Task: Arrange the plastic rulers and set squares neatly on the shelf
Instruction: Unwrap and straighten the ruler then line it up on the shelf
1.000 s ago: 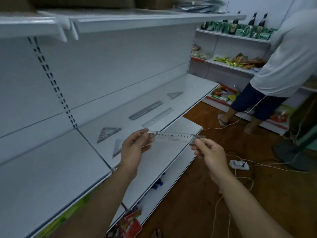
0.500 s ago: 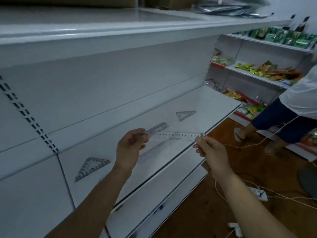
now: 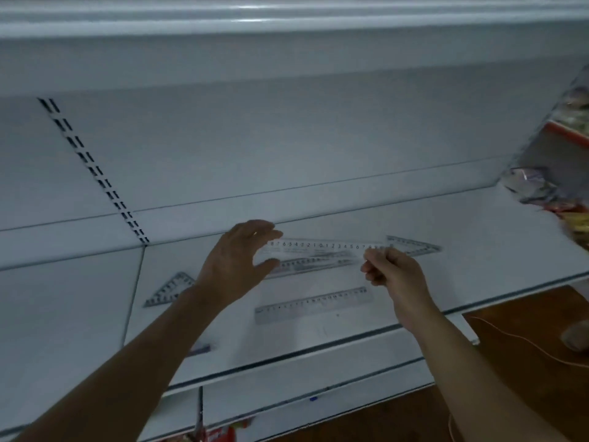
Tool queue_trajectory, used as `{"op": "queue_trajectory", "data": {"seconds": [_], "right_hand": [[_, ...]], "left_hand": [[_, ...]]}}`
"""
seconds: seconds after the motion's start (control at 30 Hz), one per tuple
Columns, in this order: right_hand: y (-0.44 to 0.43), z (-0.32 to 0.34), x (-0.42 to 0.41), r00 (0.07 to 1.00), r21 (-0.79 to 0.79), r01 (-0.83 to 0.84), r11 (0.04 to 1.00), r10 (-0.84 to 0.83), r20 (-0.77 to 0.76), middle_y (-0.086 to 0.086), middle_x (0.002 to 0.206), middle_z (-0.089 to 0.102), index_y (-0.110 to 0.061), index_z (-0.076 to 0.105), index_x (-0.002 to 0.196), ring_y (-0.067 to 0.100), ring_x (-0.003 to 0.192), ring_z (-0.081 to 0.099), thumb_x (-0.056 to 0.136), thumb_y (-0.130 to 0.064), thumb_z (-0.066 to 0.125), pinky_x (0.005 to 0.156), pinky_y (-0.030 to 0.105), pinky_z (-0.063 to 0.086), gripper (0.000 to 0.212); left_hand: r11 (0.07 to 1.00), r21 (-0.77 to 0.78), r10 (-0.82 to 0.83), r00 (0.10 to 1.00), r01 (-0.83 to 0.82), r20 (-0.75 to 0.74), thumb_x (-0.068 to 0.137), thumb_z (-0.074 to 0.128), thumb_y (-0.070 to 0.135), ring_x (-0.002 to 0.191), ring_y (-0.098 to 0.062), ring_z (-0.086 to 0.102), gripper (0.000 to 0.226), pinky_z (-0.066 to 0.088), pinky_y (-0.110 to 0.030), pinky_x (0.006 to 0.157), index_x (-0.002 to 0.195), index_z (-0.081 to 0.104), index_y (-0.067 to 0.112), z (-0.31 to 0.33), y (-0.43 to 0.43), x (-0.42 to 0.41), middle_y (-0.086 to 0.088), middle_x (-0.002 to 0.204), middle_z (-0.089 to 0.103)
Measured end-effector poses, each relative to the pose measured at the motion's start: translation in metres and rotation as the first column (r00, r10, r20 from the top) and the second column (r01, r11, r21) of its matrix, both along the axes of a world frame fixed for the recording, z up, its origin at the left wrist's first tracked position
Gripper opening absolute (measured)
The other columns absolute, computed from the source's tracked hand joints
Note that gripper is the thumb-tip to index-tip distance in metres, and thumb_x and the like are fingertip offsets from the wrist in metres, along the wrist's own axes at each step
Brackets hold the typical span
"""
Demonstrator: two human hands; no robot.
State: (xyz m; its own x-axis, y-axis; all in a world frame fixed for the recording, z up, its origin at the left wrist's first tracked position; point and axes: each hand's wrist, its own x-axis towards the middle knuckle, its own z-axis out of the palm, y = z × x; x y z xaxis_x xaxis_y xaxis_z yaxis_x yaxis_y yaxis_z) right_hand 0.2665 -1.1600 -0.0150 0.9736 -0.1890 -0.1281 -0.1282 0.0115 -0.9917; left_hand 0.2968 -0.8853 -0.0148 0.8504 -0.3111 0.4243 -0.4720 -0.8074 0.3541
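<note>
Head view looks down on a white shelf point(image 3: 478, 237) where the sorting seems partly done. The landmark here is the front ruler point(image 3: 314, 304), which lies flat and roughly parallel to the shelf's front edge.

Above and behind it, a clear ruler point(image 3: 322, 247) is held level in the air with its numbers facing the camera. The right hand point(image 3: 396, 277) has its grip clenched on this ruler's right end, pinching it between thumb and fingertips. That probably leaves the long edge free for lining up. The left hand point(image 3: 236, 260) is released, with fingers straight and thumb spread below. The ruler's left end is at its fingertips, though I cannot tell whether they touch. It looks like a guiding hand rather than a carrying one.

Just behind the front ruler, under the held one, a back ruler point(image 3: 306, 265) lies at a slight slant. A left set square point(image 3: 170, 288) lies well to the left of the front ruler, partly hidden by the forearm. A right set square point(image 3: 414, 245) lies behind and to the right of the front ruler.

Since the rulers are gathered in the middle with the triangles outside them, the clear ruler probably belongs in that middle row, parallel to the front ruler. Blurred packets point(image 3: 535, 186) sit far to the front ruler's right.
</note>
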Motion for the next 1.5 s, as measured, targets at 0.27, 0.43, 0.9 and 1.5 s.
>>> {"op": "queue_trajectory", "data": {"seconds": [0.27,0.43,0.9,1.5], "right_hand": [[-0.011,-0.003,0.032,0.986,0.037,-0.161,0.986,0.162,-0.031,0.002,0.069,0.069,-0.007,0.067,0.080,0.010,0.060,0.058,0.090,-0.016,0.062,0.060,0.024,0.046,0.015],[-0.018,-0.010,0.041,0.969,-0.418,-0.146,0.897,0.214,0.120,-0.020,0.114,0.059,-0.033,0.051,0.126,-0.006,0.097,0.056,0.085,-0.033,0.070,0.082,0.012,0.042,0.046],[-0.012,-0.014,0.080,0.729,-0.934,-0.203,0.294,0.682,0.057,0.003,0.112,0.069,-0.016,0.066,0.119,0.026,0.101,0.058,0.082,-0.031,0.072,0.090,0.039,0.045,0.040],[-0.008,-0.027,0.093,0.717,-0.906,-0.382,0.184,0.677,-0.165,-0.007,0.124,0.055,-0.025,0.059,0.127,0.015,0.115,0.044,0.087,-0.037,0.065,0.092,0.027,0.037,0.043]], "left_hand": [[0.982,0.170,0.085,0.996,-0.083,-0.006,0.078,0.067,0.034,0.095,-0.019,0.069,0.041,0.050,-0.031,0.087,0.116,0.068,0.021,0.013,-0.018,-0.004,-0.001,0.107,0.071],[0.988,0.093,0.132,0.989,-0.125,-0.074,0.081,0.070,0.033,0.096,-0.018,0.069,0.037,0.051,-0.030,0.086,0.117,0.068,0.024,0.013,-0.015,-0.003,0.002,0.111,0.071],[0.980,0.147,0.186,0.890,-0.136,-0.416,0.089,0.063,0.037,0.111,-0.014,0.056,0.037,0.041,-0.025,0.088,0.126,0.059,0.033,-0.001,-0.007,0.006,0.008,0.125,0.060],[0.987,0.139,0.144,0.827,-0.080,-0.544,0.081,0.071,0.042,0.113,-0.008,0.043,0.048,0.030,-0.019,0.090,0.126,0.058,0.034,-0.023,-0.001,0.021,0.011,0.119,0.053]]}}
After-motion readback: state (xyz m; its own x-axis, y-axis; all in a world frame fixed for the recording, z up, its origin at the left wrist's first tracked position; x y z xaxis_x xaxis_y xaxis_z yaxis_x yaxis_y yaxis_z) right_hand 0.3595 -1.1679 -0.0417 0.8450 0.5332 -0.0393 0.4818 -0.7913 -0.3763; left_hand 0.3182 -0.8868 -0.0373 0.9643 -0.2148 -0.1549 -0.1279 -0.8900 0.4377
